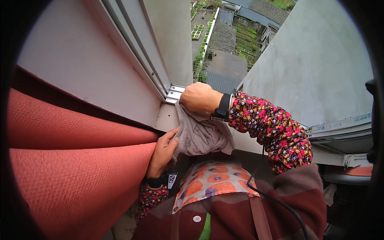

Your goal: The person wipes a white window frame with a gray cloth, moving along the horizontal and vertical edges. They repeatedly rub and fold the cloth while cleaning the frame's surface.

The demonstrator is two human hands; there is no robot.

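Observation:
My right hand is closed in a fist over the upper end of a grey terry cloth, at the left corner of an aluminium window track. The cloth hangs from that fist across the window sill. Lower and to the left, my left hand has its thumb and fingers against the left edge of the same cloth. A salmon-red curtain lies right beside my left wrist. Some of my right fingertips are hidden behind the fist.
The window opening drops away to rooftops and garden beds far below. A white window frame rises at the left, and another frame part lies at the right. A black cable runs over my apron and coat.

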